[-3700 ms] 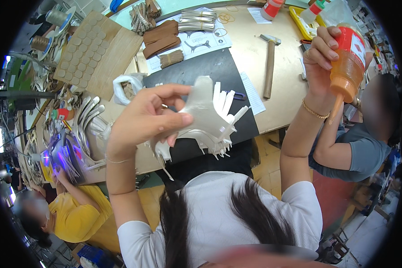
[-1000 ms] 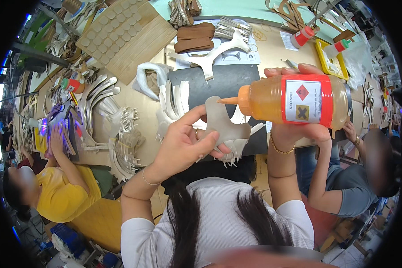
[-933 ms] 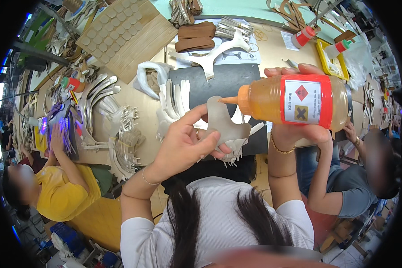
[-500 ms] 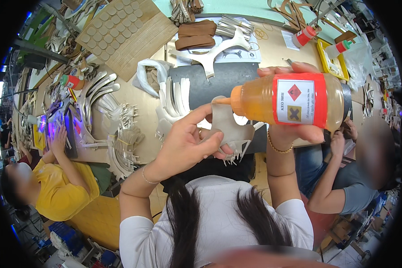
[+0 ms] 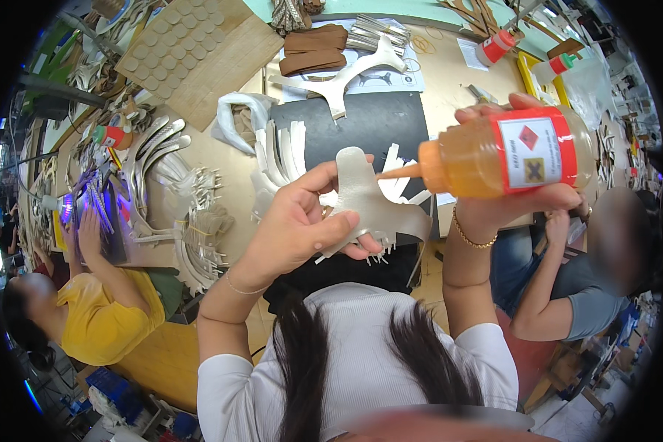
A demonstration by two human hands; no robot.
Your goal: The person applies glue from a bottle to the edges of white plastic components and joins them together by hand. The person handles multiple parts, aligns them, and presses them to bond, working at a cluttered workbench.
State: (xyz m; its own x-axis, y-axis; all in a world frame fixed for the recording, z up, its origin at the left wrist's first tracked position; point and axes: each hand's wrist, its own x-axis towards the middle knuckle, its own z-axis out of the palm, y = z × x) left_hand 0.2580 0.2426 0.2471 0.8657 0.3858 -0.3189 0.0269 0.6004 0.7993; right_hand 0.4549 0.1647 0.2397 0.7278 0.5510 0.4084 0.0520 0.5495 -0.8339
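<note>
Between the thumb and fingers of my left hand is a pale leather piece with rounded lobes and a fringe of thin strips at its lower edge. My right hand is wrapped round a clear glue bottle, tipped on its side, with amber liquid, an orange nozzle and a red-and-white label. The nozzle tip points left, right by the upper lobe of the leather piece; whether it touches cannot be made out. Behind my hands lie more pale strap pieces and a dark mat.
A three-armed pale leather piece lies on the mat's far edge, near brown leather strips. A white bag stands left of the mat. Further left is a board with round pieces. People sit on both sides; a yellow tray is far right.
The bottle has moved right, its nozzle shifting from over the leather piece's top to that piece's right side. The leather piece now shows more of its face, its upper lobe pointing up.
</note>
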